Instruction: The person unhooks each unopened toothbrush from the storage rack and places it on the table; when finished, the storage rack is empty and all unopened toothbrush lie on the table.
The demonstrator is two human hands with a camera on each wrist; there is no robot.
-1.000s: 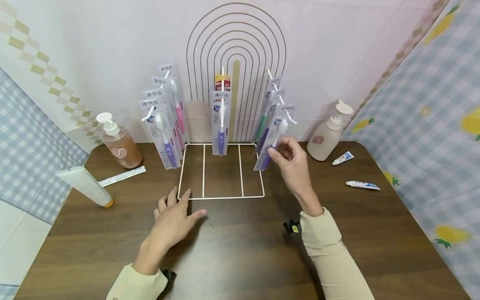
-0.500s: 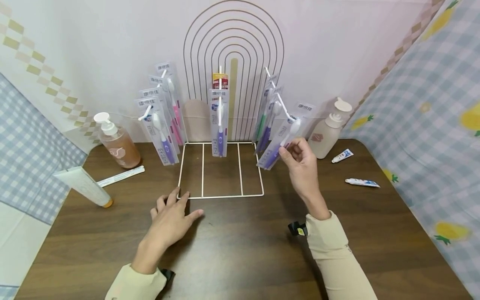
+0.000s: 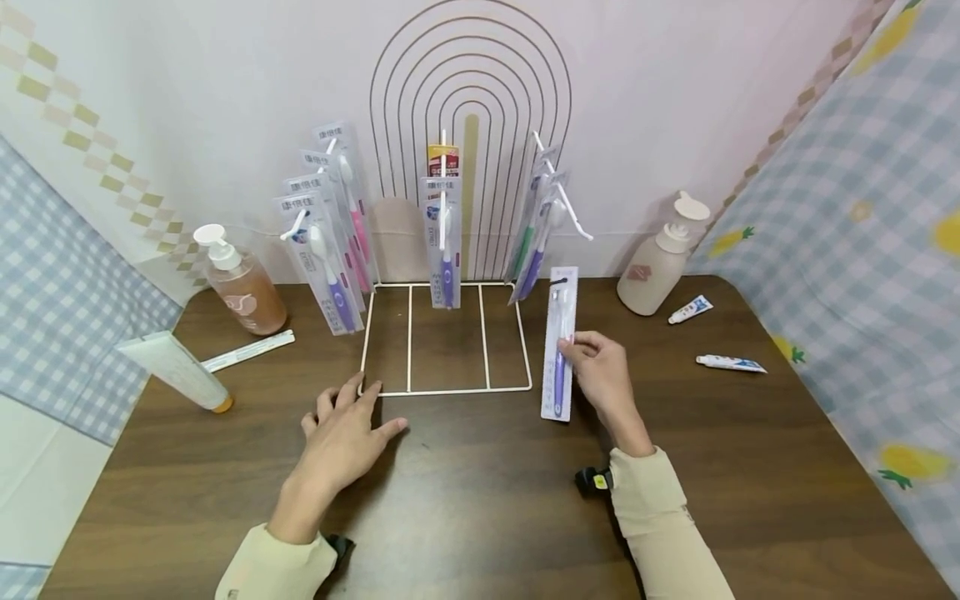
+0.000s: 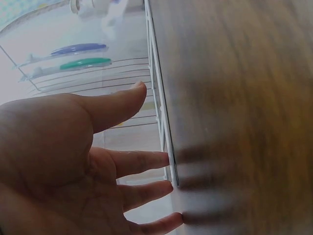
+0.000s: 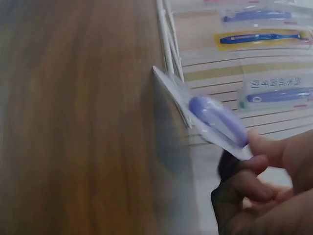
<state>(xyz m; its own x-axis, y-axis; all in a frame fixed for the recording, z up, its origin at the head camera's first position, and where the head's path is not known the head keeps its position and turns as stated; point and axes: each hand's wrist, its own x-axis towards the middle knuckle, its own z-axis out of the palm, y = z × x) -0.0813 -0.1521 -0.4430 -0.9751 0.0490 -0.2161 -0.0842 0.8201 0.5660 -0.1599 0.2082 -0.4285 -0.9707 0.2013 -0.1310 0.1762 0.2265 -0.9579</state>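
R hand [image 3: 600, 375] pinches packaged toothbrush [image 3: 559, 343] just right of wire rack [image 3: 447, 390]; L hand [image 3: 347, 433] flat, empty, at rack's front corner. Thin pinch: pack could slip, skid.

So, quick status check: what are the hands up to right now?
Right hand pinches toothbrush pack, low beside rack. Left hand open, fingertips at rack's front corner. Table around the pack bare, nothing blocking.

We are looking at a purple toothbrush pack [image 3: 559, 343], a white wire rack [image 3: 447, 337], a dark brown wooden table [image 3: 480, 500], beige sleeves [image 3: 660, 525], and blue checked cloth [image 3: 862, 250] showing yellow pineapples.
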